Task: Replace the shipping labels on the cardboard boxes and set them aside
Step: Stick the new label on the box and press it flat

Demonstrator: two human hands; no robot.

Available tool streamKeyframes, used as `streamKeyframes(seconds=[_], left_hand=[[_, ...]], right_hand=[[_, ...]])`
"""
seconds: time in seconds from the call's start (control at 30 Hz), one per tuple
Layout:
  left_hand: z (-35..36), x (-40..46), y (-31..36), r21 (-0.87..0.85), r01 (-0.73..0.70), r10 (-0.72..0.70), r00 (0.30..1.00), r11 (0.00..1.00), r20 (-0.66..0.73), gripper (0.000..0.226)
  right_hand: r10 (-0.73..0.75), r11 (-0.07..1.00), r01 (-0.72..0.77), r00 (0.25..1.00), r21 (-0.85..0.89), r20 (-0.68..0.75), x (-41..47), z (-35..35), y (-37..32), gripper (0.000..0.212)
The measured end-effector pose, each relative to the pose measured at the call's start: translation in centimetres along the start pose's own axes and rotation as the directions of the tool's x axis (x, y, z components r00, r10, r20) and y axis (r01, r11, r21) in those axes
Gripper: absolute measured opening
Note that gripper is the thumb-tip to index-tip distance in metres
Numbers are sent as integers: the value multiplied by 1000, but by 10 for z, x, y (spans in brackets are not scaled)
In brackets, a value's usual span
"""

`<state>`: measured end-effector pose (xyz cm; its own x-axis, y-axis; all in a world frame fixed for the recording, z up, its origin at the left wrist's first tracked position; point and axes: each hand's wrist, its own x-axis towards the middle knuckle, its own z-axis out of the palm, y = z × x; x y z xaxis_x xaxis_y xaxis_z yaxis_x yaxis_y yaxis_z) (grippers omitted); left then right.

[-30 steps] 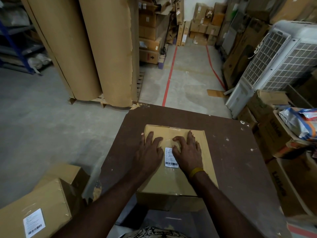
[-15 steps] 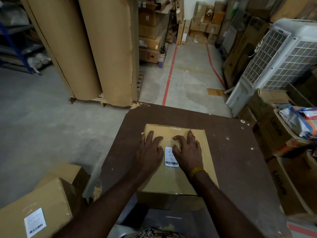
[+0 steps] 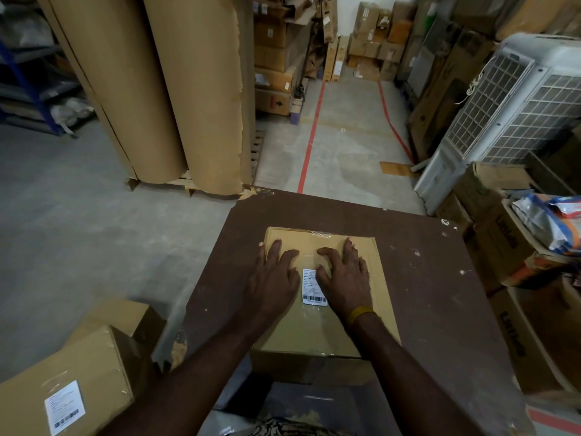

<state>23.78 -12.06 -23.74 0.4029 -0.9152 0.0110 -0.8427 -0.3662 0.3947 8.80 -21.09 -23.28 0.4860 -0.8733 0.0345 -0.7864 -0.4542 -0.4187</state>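
From the head camera, a flat cardboard box (image 3: 327, 297) lay on the brown table (image 3: 440, 294), its long axis running away from the person; a white label (image 3: 312, 287) sat near the middle of its lid, long side along the same line; the left hand (image 3: 273, 281) rested flat just left of the label, fingers spread and straight; the right hand (image 3: 344, 278) lay flat touching the label's right edge, fingers spread, gripping nothing; the label lay between both, nearer the right hand, which seemed better placed to press or peel it; another labelled box (image 3: 66, 398) stood on the floor at lower left.
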Motion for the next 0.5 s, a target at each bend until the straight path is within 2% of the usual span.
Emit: streamKeyframes(seconds=[0.17, 0.3, 0.43, 0.5], left_hand=[[0, -1, -1, -13, 2, -2, 1000, 1000, -5, 48], [1, 0, -1, -14, 5, -5, 1000, 1000, -2, 48], [1, 0, -1, -6, 8, -8, 1000, 1000, -4, 48], [1, 0, -1, 18, 2, -2, 1000, 1000, 8, 48]], right_hand=[[12, 1000, -12, 1000, 16, 0, 0, -1, 0, 27], [-3, 1000, 3, 1000, -9, 1, 0, -1, 0, 34], [9, 1000, -9, 1000, 6, -6, 1, 0, 0, 24], [4, 1000, -4, 1000, -11, -3, 0, 0, -1, 30]])
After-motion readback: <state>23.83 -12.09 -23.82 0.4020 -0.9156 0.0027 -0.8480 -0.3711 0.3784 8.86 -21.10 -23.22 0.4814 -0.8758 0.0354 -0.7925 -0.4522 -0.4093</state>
